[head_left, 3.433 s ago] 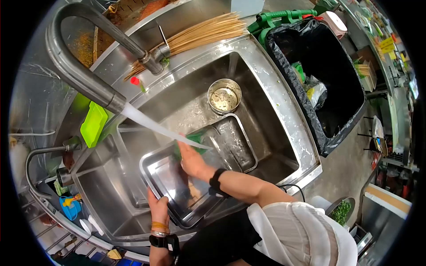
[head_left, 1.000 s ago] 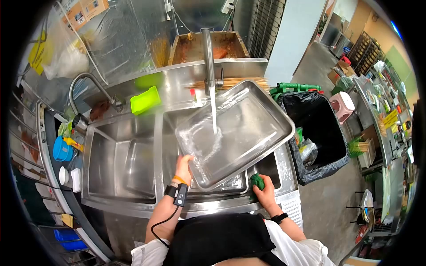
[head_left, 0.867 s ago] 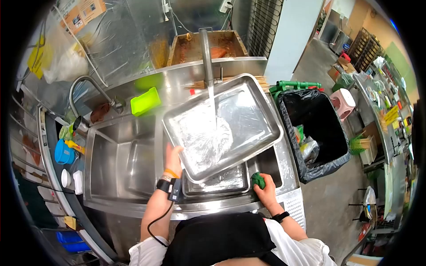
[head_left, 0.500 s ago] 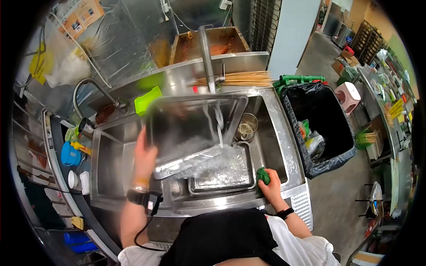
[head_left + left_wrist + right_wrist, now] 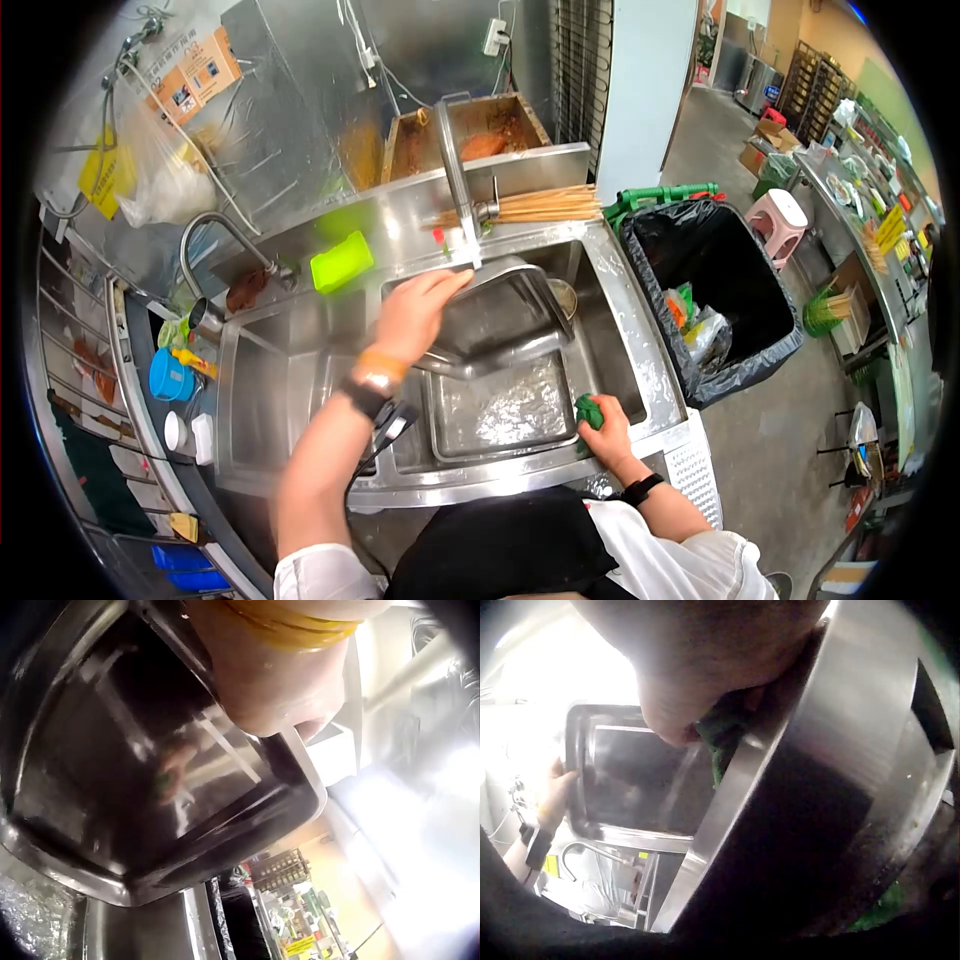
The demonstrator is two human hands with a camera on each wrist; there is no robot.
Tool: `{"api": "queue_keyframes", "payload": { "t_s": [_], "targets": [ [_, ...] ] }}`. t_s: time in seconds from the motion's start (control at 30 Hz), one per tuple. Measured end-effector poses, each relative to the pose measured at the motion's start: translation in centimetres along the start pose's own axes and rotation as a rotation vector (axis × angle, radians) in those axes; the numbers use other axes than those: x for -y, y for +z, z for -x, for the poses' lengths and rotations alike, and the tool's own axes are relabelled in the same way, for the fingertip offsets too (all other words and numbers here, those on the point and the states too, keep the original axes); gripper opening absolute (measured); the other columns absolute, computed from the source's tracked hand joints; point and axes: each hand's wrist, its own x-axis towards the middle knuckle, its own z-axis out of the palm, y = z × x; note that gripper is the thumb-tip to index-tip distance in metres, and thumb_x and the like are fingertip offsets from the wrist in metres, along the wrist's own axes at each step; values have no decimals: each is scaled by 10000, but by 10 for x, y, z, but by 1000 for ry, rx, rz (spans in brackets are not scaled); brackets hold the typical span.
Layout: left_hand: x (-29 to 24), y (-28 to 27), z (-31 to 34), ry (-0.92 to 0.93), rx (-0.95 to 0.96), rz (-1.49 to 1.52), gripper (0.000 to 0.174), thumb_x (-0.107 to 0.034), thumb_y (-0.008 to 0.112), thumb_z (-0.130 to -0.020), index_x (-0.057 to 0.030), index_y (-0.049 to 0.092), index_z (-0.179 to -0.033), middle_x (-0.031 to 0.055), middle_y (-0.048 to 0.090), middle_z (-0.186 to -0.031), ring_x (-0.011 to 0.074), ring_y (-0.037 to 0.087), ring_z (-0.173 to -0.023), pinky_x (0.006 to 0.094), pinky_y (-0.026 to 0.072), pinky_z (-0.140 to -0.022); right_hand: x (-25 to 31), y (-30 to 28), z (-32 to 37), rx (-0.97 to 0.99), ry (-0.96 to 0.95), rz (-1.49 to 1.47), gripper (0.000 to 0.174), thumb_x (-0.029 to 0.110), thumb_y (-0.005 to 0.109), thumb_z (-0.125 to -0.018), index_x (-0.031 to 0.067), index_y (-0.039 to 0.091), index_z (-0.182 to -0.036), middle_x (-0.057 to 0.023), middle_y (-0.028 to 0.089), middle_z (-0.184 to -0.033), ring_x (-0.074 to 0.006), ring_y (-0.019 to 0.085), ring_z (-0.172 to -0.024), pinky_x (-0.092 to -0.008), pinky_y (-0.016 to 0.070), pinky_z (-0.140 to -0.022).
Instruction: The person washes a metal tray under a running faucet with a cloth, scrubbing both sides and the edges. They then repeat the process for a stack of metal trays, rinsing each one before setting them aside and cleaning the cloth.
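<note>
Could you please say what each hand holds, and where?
The left hand grips the raised tray by its rim; the right hand, a bunched green cloth, part unclear.

Tray, raised [image 5: 495,318]: silver-grey, with darker grey reflections. Tray, lower [image 5: 500,402]: silver-grey, mottled with white glints. Cloth [image 5: 589,411]: dark green. Sink [image 5: 612,335]: brushed grey. Panel [image 5: 692,472], lower right of centre: silver, patterned with regular rows of small marks. Bands [image 5: 383,364]: orange-yellow. Wrist strap [image 5: 642,488], lower right: black. Apron [image 5: 505,550], bottom centre: plain black. Sleeve [image 5: 325,574], bottom left: plain white. Shallow container [image 5: 342,262], upper left of centre: lime green. Tub [image 5: 170,378], left: bright blue. Bottle [image 5: 194,361]: yellow. Skewers [image 5: 550,204], upper centre: pale tan. Bin liner [image 5: 745,360], right: black. Stool [image 5: 778,216], upper right: pale pink.
</note>
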Motion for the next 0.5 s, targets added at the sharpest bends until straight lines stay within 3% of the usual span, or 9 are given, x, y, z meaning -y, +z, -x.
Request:
{"api": "queue_keyframes", "payload": {
  "t_s": [0.1,0.17,0.2,0.3,0.33,0.43,0.5],
  "targets": [
    [11,51,-39,4,-27,63,293,11,595,-746,-137,683,-983,55,641,-961,301,627,-907,400,518,-768,-4,1,2,-30,0,11,404,145,672,-713,43,586,-1095,-178,595,-1071,-388,599,-986,-431,503,-856],
    [18,81,-55,-89,47,17,245,-3,619,-718,-134,685,-913,70,629,-908,308,626,-892,416,516,-757,1,-2,3,-42,14,2,403,153,674,-713,45,587,-1092,-175,595,-1073,-388,598,-991,-431,503,-859],
    [21,92,-62,-225,145,1,269,-24,633,-714,-165,704,-932,88,662,-921,314,637,-920,424,516,-771,1,-2,4,-58,20,-15,402,156,674,-715,50,589,-1093,-171,596,-1073,-386,597,-997,-432,502,-862],
    [19,100,-71,-448,203,-43,284,-39,634,-734,-193,714,-959,105,693,-956,318,647,-962,419,519,-806,0,-2,4,-55,41,-2,404,171,678,-721,63,593,-1101,-166,597,-1085,-386,597,-998,-436,503,-857],
    [20,99,-80,-655,357,-65,247,-91,640,-763,-201,721,-969,113,700,-1022,315,651,-997,413,515,-848,0,-3,3,-66,38,-1,404,175,679,-723,64,594,-1101,-163,596,-1090,-384,598,-998,-437,503,-855],
    [72,117,-67,-648,243,80,231,-153,652,-766,-179,722,-984,120,713,-978,313,672,-948,404,524,-838,0,-2,4,-79,44,5,403,186,682,-726,69,598,-1102,-155,596,-1104,-379,602,-999,-440,504,-851],
    [85,112,-70,-661,264,178,247,-153,651,-761,-166,720,-998,128,715,-959,314,677,-922,394,526,-813,-1,-1,4,-65,54,14,401,192,683,-729,71,600,-1102,-150,596,-1111,-375,605,-998,-442,503,-849]
  ]
}}
